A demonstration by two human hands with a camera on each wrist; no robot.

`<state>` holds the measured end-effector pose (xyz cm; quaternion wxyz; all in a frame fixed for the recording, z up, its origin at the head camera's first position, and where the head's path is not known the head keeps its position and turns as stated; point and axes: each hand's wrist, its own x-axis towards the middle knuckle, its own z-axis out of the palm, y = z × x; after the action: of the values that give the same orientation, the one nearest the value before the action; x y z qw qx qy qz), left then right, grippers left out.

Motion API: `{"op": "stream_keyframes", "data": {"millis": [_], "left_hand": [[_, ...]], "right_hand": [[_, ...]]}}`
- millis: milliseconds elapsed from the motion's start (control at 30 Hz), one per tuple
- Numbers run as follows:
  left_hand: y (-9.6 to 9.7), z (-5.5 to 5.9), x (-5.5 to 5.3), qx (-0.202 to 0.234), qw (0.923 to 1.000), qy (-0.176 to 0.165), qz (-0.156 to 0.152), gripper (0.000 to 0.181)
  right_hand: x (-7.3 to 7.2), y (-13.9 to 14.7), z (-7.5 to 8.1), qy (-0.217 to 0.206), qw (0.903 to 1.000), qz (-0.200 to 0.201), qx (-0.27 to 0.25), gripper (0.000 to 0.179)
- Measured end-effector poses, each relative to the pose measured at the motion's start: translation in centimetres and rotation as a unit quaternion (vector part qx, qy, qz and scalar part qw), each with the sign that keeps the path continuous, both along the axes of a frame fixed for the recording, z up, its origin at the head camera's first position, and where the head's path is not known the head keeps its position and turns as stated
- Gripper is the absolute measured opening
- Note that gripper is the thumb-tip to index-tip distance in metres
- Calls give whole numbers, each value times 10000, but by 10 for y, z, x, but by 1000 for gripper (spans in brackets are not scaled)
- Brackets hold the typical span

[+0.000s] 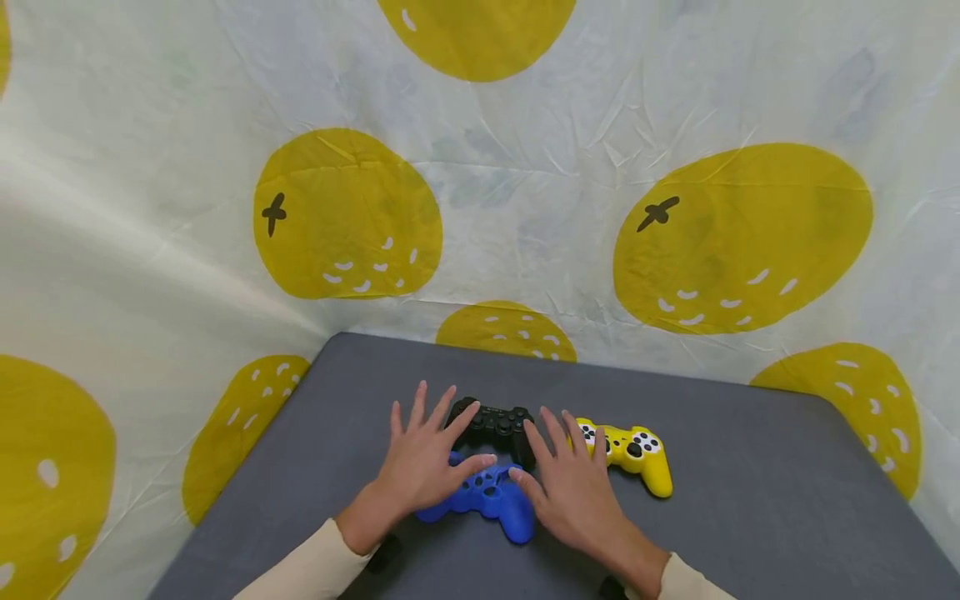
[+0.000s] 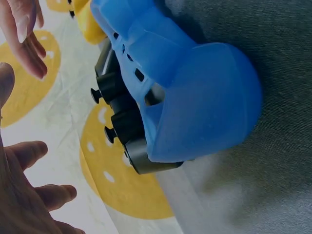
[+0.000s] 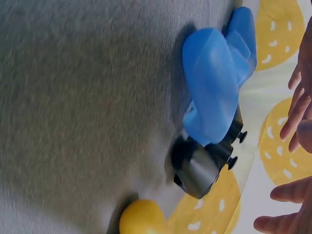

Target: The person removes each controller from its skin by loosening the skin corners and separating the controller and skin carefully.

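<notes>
A blue rubbery game-controller cover [image 1: 487,493] with cut-out holes lies nearest the person on the grey table. Just behind it sits a black game controller [image 1: 498,427] with two thumbsticks, partly hidden by the cover in the left wrist view. To the right lies a yellow game controller [image 1: 654,468], its left part behind fingers. My left hand [image 1: 420,462] is spread above the left side of the blue cover, fingers apart. Above its right side, my right hand [image 1: 573,492] is also spread. Both wrist views show the hands raised off the controllers, holding nothing.
The grey table [image 1: 750,500] extends around the controllers. A white cloth [image 1: 525,242] printed with large yellow fruit shapes hangs behind the table and along its left side.
</notes>
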<state>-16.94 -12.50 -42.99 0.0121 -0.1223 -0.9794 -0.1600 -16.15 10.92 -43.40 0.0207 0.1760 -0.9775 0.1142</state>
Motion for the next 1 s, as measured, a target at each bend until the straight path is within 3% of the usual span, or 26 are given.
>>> {"op": "stream_keyframes", "data": {"millis": [633,1000], "left_hand": [[38,3,-9,-104,9996,-174,-179,78],[62,1,-13,-216,9991,-245,-269,83]], "right_hand": [[-12,27,-5,489,9980,-168,361,72],[-13,44,-3,438,9979,-335,348,70]]}}
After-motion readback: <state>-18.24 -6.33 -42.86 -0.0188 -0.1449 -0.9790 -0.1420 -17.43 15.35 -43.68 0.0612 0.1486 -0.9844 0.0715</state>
